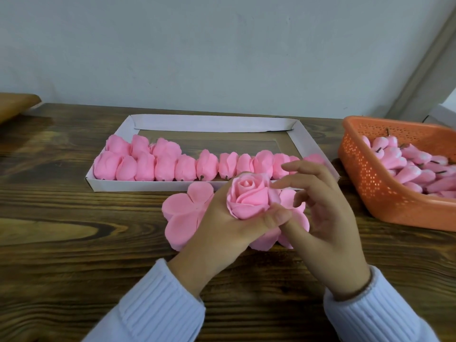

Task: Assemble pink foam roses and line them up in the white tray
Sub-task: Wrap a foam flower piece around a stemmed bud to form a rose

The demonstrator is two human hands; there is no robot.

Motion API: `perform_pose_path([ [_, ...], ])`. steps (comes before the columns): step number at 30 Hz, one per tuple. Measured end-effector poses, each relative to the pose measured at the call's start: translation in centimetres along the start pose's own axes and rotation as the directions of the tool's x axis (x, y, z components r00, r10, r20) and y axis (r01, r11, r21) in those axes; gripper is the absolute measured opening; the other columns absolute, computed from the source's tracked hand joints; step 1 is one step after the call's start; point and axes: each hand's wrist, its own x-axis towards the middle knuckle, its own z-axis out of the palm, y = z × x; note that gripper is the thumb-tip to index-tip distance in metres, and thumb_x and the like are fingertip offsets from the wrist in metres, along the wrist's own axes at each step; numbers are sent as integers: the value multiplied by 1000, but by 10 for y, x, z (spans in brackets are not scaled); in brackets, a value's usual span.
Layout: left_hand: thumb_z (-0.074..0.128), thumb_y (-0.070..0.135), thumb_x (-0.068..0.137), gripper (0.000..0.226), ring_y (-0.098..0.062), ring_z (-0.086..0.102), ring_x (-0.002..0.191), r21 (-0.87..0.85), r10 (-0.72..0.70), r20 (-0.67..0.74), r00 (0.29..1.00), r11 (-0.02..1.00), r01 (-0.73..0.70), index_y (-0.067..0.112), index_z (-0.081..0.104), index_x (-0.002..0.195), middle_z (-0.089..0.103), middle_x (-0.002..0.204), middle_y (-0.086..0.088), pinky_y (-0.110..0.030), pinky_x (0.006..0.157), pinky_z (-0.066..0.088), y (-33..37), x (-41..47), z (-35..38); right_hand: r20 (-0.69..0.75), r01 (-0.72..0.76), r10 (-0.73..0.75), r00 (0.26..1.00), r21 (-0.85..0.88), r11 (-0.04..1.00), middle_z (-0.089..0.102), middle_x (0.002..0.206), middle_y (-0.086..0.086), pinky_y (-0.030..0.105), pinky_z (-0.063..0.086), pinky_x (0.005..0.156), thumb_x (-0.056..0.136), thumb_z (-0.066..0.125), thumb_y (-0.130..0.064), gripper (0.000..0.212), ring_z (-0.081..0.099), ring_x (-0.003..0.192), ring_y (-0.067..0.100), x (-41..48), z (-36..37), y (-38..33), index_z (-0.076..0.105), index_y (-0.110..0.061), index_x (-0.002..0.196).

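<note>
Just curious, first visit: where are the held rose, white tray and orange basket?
Held rose [246,185]: head view, spiral centre.
White tray [209,123]: head view, far wall.
Orange basket [365,169]: head view, left wall.

the tray [153,186] sits at the back middle of the tabletop [74,218], with roses [162,166] lined along its near wall and a few more behind them at the left. petal pieces [183,215] lie just before the tray. a single rose [249,196] rests in the left hand [222,228] above them. the basket [385,193] of buds [414,166] stands at right.
</note>
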Motion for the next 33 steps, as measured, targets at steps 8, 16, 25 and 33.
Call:
perform_pose_path([
  [8, 77, 36, 65, 24, -7, 65, 77, -3, 0, 0, 1000, 1000, 0, 39, 68, 87, 68, 77, 11, -24, 67, 54, -2, 0, -1, 38, -4, 1, 999, 71, 997, 56, 120, 4, 24, 43, 81, 81, 62, -27, 20, 54, 115, 16, 0, -1, 0, 58, -26, 101],
  [16, 76, 24, 67, 27, 0, 65, 71, -49, 43, 26, 999, 998, -42, 34, 66, 90, 69, 72, 13, -15, 65, 52, 0, 1, 0, 69, -2, -2, 998, 55, 998, 54, 125, 2, 20, 42, 86, 83, 61, -25, 19, 52, 117, 13, 0, -1, 1, 60, -28, 102],
  [25, 79, 10, 71, 30, 1, 63, 67, -26, 26, 77, 997, 999, -24, 15, 57, 91, 66, 70, 15, -14, 61, 50, 1, 1, 0, 76, -35, 30, 997, 62, 997, 55, 124, 3, 22, 43, 86, 82, 64, -29, 15, 52, 120, 14, 0, -3, 3, 61, -29, 96],
  [33, 77, 10, 68, 28, 0, 58, 65, 9, 12, 76, 997, 1000, -13, 14, 57, 88, 61, 69, 15, -14, 59, 47, 0, 2, 2, 39, -55, 53, 998, 42, 998, 57, 112, 2, 21, 43, 90, 81, 64, -31, 5, 54, 113, 10, 1, -3, 4, 62, -29, 84],
])
